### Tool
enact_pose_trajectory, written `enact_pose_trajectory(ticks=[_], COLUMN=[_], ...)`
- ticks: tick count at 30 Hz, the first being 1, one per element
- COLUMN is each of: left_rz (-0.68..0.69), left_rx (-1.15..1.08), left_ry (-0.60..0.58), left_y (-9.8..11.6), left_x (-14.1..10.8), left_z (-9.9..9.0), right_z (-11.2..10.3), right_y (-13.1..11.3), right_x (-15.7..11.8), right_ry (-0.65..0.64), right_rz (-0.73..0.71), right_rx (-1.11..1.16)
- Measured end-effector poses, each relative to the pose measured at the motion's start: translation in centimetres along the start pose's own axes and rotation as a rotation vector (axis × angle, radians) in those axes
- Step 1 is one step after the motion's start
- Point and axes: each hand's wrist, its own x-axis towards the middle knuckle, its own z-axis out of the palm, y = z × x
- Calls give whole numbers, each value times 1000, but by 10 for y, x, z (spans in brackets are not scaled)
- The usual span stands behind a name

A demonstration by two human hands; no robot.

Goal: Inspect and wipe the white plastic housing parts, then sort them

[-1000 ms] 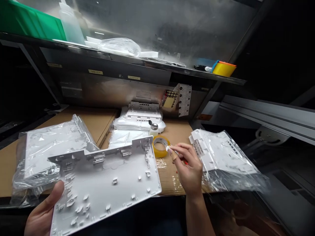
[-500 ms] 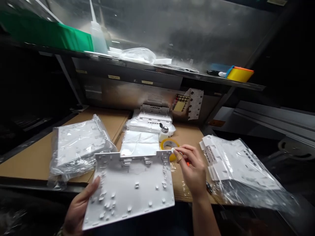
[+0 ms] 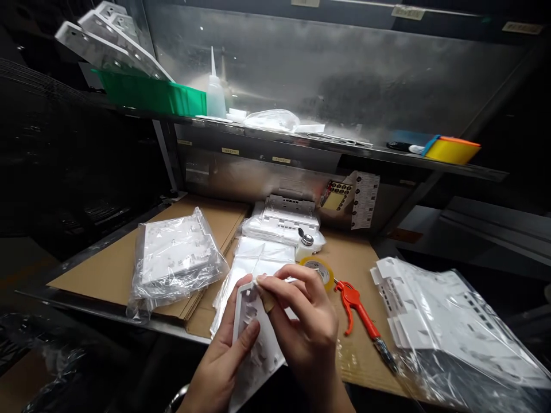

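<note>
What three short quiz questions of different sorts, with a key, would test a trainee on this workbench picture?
1. True or false: the white plastic panel lies flat on the cardboard, untouched.
2. Which tool lies just to the right of the hands? A) the red air blow gun B) a hammer C) scissors
3. Fill in: the roll of yellow tape lies in front of a small white ____.

Key
1. False: the left hand holds it and the right hand works at its top edge.
2. A
3. bottle
</note>
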Motion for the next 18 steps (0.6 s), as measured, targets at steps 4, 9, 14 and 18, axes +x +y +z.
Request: enact_pose_trajectory(ticks=[4,9,14,18], left_rz=[-45,9,-102,-196], left_rx=[-20,57,-138,-212], left_ry=[-19,45,-26,-218], left_y=[8,28,41,48], left_x=[2,11,19,21], left_z=[-2,-17,-33,-43], right_z=[-13,-42,-46,-46], right_y=[33,111,182,198], right_x=[3,-8,-29,-39], right_ry=[110,181,-218,-373], right_rz=[33,357,614,658], right_rx=[-166,-416,-614,-652])
